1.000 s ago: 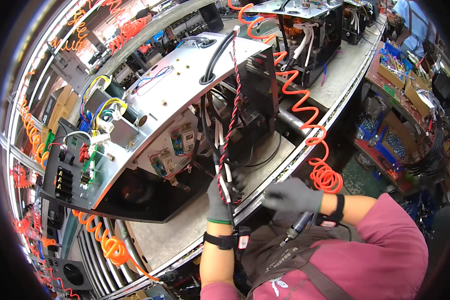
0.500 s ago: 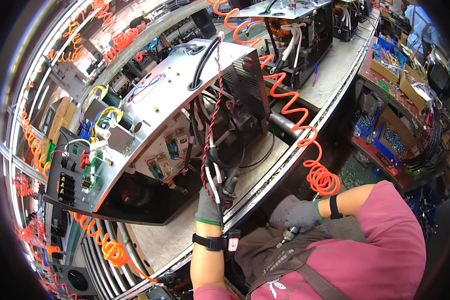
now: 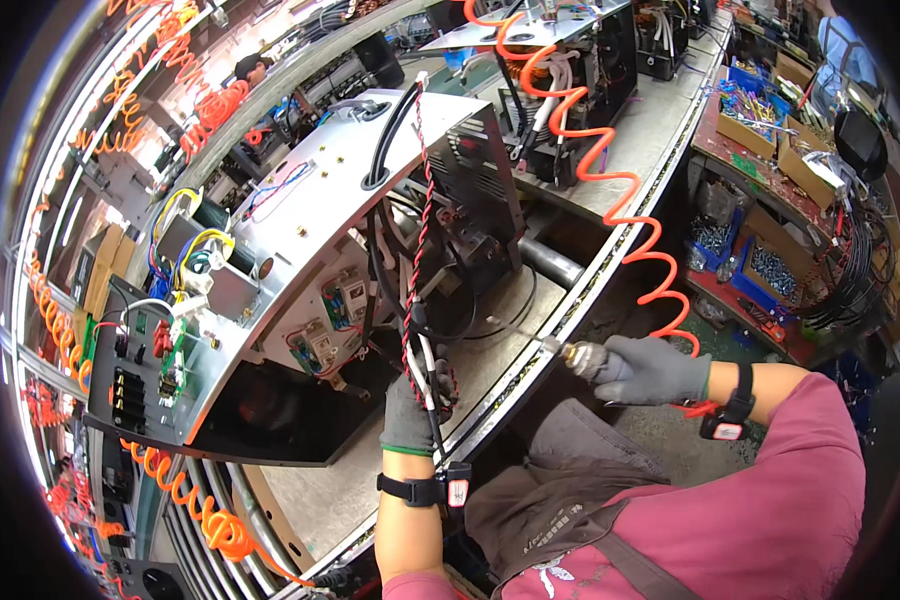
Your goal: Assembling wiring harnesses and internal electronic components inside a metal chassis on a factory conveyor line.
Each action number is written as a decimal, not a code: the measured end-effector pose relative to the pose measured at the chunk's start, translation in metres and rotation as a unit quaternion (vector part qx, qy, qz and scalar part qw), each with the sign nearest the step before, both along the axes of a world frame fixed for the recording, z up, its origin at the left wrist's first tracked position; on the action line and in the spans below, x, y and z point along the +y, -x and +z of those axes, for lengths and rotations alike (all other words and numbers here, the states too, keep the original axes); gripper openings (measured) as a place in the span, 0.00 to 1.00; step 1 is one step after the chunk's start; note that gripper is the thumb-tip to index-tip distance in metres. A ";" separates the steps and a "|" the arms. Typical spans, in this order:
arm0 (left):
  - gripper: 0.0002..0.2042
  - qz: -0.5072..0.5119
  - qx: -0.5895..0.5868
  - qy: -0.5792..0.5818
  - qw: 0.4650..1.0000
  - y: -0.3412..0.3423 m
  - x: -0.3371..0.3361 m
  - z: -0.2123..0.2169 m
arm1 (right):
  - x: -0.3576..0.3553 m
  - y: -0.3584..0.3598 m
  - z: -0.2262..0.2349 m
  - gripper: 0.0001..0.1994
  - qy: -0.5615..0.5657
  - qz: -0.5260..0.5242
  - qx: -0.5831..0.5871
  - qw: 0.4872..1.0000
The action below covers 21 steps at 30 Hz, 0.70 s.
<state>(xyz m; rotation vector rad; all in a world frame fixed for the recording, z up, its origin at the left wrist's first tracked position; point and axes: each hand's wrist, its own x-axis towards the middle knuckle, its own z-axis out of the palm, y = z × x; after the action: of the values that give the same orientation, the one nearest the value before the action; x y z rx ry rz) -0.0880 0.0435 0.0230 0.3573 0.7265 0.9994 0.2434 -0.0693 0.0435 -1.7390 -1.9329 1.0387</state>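
My left hand (image 3: 407,412), in a grey glove, is closed around a bundle of white and black cables (image 3: 428,365) at the open side of a metal machine housing (image 3: 300,225). A red-and-black twisted wire (image 3: 423,215) hangs down in front of the housing to that hand; I cannot tell whether it is gripped too. My right hand (image 3: 660,370), also gloved, grips a pneumatic screwdriver (image 3: 587,360). Its long thin bit points left over the bench edge, apart from the housing. Green circuit boards (image 3: 345,300) show inside the housing.
An orange coiled air hose (image 3: 645,235) hangs beside my right hand. Another partly built machine (image 3: 580,90) stands farther along the metal bench (image 3: 660,160). Bins of screws (image 3: 770,275) and boxes of parts (image 3: 755,115) stand at the right. Steel rollers (image 3: 195,510) lie at lower left.
My right hand has swung away from my body, up and to the right, bringing the screwdriver toward the bench edge. The orange hose has moved with it. My left hand stays on the cables.
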 end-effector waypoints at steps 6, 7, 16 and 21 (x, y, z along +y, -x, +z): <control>0.13 0.012 0.065 0.018 0.998 -0.001 -0.006 0.013 | 0.018 0.038 -0.003 0.26 0.042 0.072 0.049 0.995; 0.14 0.015 0.075 0.028 0.997 -0.001 -0.004 0.013 | 0.022 0.043 -0.003 0.25 0.038 0.077 0.049 0.995; 0.16 -0.022 0.205 -0.038 0.978 0.006 -0.003 0.005 | 0.030 0.055 0.000 0.26 0.041 0.113 0.022 0.993; 0.13 -0.039 0.153 -0.048 0.986 0.005 -0.004 0.013 | 0.032 0.054 0.001 0.25 0.054 0.113 0.033 0.992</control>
<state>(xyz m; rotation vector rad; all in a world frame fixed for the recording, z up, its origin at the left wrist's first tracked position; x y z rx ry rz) -0.0933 0.0394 0.0357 0.6276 0.9363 0.9165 0.1893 -0.0375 0.0441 -1.5435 -2.1021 1.2855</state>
